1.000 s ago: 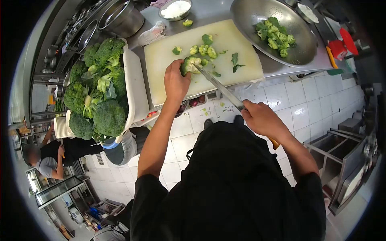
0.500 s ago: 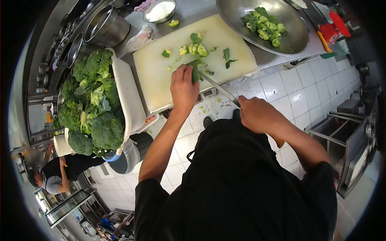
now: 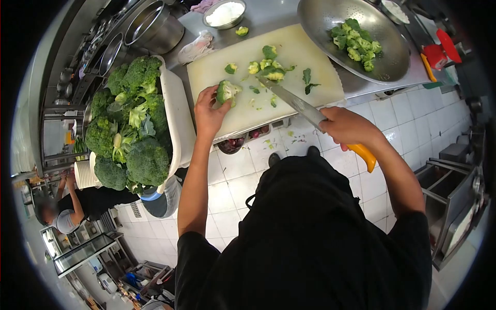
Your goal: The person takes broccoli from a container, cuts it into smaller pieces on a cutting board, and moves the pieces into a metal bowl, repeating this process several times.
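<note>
My left hand [image 3: 210, 112] is closed on a broccoli piece [image 3: 227, 93], its pale cut side facing right, above the left part of the white cutting board [image 3: 315, 70]. In my right hand [image 3: 346, 125] is a knife [image 3: 294, 99] with a yellow handle. Its blade points up and left, with the tip by a cluster of cut broccoli florets [image 3: 273, 72] on the board. Loose leaves [image 3: 309, 81] and small green scraps lie around the florets.
Left of the board stands a white tub [image 3: 178, 119] heaped with broccoli heads [image 3: 147, 163]. A steel colander [image 3: 320, 31] holding florets [image 3: 356, 44] is at the back right, and a bowl of white powder [image 3: 225, 14] at the back. Another person [image 3: 77, 204] is at far left.
My left hand has moved left with the broccoli piece, away from the blade. A cut floret now lies beside the knife tip. The whole view has shifted slightly.
</note>
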Motion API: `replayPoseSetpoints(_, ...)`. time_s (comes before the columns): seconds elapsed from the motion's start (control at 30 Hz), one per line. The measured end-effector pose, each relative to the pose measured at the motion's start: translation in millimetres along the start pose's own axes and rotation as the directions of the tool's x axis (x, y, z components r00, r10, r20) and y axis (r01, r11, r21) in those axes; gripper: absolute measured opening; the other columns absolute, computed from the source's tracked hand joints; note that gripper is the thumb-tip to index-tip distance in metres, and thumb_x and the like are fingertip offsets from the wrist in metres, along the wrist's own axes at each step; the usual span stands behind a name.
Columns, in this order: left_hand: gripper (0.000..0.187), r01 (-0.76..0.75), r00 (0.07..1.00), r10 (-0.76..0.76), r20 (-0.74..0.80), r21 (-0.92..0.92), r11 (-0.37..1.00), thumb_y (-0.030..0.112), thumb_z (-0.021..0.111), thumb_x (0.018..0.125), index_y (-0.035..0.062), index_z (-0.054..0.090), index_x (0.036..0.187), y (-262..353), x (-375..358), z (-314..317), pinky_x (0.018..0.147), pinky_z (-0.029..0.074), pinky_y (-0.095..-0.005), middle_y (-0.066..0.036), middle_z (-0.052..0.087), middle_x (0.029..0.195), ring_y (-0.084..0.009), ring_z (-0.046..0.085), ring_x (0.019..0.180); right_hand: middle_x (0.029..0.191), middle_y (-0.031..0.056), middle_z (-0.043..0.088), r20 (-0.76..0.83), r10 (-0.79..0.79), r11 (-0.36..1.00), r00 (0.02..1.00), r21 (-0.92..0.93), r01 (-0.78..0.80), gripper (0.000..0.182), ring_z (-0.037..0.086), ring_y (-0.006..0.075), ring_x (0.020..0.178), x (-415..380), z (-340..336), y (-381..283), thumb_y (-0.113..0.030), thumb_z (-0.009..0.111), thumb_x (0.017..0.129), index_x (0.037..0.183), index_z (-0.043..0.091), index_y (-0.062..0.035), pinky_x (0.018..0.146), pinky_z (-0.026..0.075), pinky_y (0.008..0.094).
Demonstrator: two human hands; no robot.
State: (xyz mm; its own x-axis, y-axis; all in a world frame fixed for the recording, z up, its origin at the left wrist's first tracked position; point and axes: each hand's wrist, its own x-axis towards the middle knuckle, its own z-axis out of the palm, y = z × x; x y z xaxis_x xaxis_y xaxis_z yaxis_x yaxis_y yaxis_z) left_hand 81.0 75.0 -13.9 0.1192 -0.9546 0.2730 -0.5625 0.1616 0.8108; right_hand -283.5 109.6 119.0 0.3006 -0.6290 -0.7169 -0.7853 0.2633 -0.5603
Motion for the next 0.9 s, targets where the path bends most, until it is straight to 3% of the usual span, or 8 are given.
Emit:
replayPoseSetpoints(0.07, 0.046, 0.14, 0.99, -0.142, -0.027, -0.064, 0.988, 0.001, 0.08, 0.076, -0.0001, 0.069, 0.121, 7, -3, 0, 0.08, 0.058, -0.0342, -0.013, 0.07, 0.112, -0.0201, 0.07, 0.093, 0.069, 0.0121, 0.057, 0.04, -0.032, 0.998, 0.999, 0.047, 0.03, 0.026, 0.061, 0.0245, 0.047, -1, 1, 3, -0.022, 0.047, 0.098, 0.104, 0.055, 0.0018, 0.048, 0.053, 0.037)
replayPoseSetpoints(0.2, 0.039, 0.186, 0.982, -0.187, -0.005, 0.088, 0.979, 0.003, 0.079, 0.076, -0.0014, 0.069, 0.113, 10, -5, -7, 0.074, 0.059, -0.0353, -0.013, 0.073, 0.102, -0.0203, 0.071, 0.085, 0.069, 0.0117, 0.057, 0.016, -0.108, 0.994, 0.994, 0.027, 0.108, 0.026, 0.059, 0.023, 0.045, -7, 16, -3, -0.023, 0.049, 0.099, 0.099, 0.055, 0.002, 0.045, 0.051, 0.036)
replayPoseSetpoints(0.27, 0.034, 0.226, 0.973, -0.23, 0.0, 0.179, 0.957, 0.003, 0.077, 0.076, -0.0023, 0.068, 0.108, 35, -10, -8, 0.073, 0.058, -0.0359, -0.014, 0.073, 0.098, -0.0218, 0.072, 0.083, 0.074, 0.0171, 0.061, 0.0, -0.156, 0.985, 0.988, -0.077, 0.155, 0.025, 0.063, 0.0322, 0.06, -10, 24, -4, -0.023, 0.05, 0.099, 0.099, 0.056, 0.0022, 0.058, 0.051, 0.0429)
replayPoseSetpoints(0.33, 0.031, 0.163, 0.987, -0.161, -0.024, 0.192, 0.968, 0.002, 0.077, 0.074, -0.0029, 0.067, 0.104, 39, -16, -3, 0.073, 0.058, -0.0368, -0.015, 0.072, 0.099, -0.025, 0.072, 0.084, 0.079, 0.0225, 0.066, -0.006, -0.206, 0.963, 0.978, -0.179, 0.202, 0.025, 0.067, 0.0413, 0.074, -12, 33, -7, -0.022, 0.051, 0.099, 0.1, 0.057, 0.0025, 0.071, 0.052, 0.0499)
replayPoseSetpoints(0.37, 0.03, 0.132, 0.991, -0.127, -0.036, 0.197, 0.972, 0.001, 0.076, 0.074, -0.0031, 0.067, 0.102, 40, -19, -1, 0.074, 0.057, -0.0372, -0.016, 0.072, 0.1, -0.0265, 0.072, 0.084, 0.083, 0.0249, 0.067, 0.0, -0.158, 0.968, 0.987, -0.195, 0.155, 0.024, 0.064, 0.046, 0.088, -16, 34, -12, -0.021, 0.052, 0.099, 0.1, 0.058, 0.0021, 0.081, 0.047, 0.0531)
replayPoseSetpoints(0.47, 0.031, 0.012, 0.998, 0.008, -0.069, 0.282, 0.959, 0.0, 0.075, 0.072, -0.0026, 0.067, 0.101, 42, -25, 5, 0.075, 0.056, -0.0387, -0.017, 0.07, 0.1, -0.0314, 0.071, 0.085, 0.083, 0.0241, 0.067, -0.001, -0.179, 0.958, 0.984, -0.229, 0.174, 0.024, 0.064, 0.0455, 0.086, -14, 38, -8, -0.021, 0.052, 0.099, 0.1, 0.057, 0.0021, 0.079, 0.048, 0.0528)
replayPoseSetpoints(0.77, 0.031, -0.129, 0.991, 0.129, 0.024, 0.365, 0.922, -0.003, 0.073, 0.072, -0.0023, 0.069, 0.103, 58, -26, 17, 0.078, 0.057, -0.0383, -0.018, 0.071, 0.101, -0.0325, 0.071, 0.087, 0.077, 0.0219, 0.065, 0.117, -0.076, 0.987, 0.99, -0.13, 0.091, 0.021, 0.064, 0.0296, 0.047, -13, 27, -28, -0.014, 0.045, 0.097, 0.097, 0.054, 0.0048, 0.056, 0.053, 0.0442)
replayPoseSetpoints(0.9, 0.031, -0.206, 0.978, 0.18, 0.106, 0.358, 0.911, -0.004, 0.072, 0.072, -0.0028, 0.069, 0.102, 52, -21, 16, 0.076, 0.056, -0.0377, -0.018, 0.071, 0.103, -0.0326, 0.071, 0.086, 0.079, 0.0218, 0.067, 0.161, -0.096, 0.985, 0.982, -0.124, 0.116, 0.024, 0.066, 0.0314, 0.05, 10, 32, -23, -0.011, 0.044, 0.093, 0.104, 0.057, 0.0064, 0.057, 0.054, 0.0451)
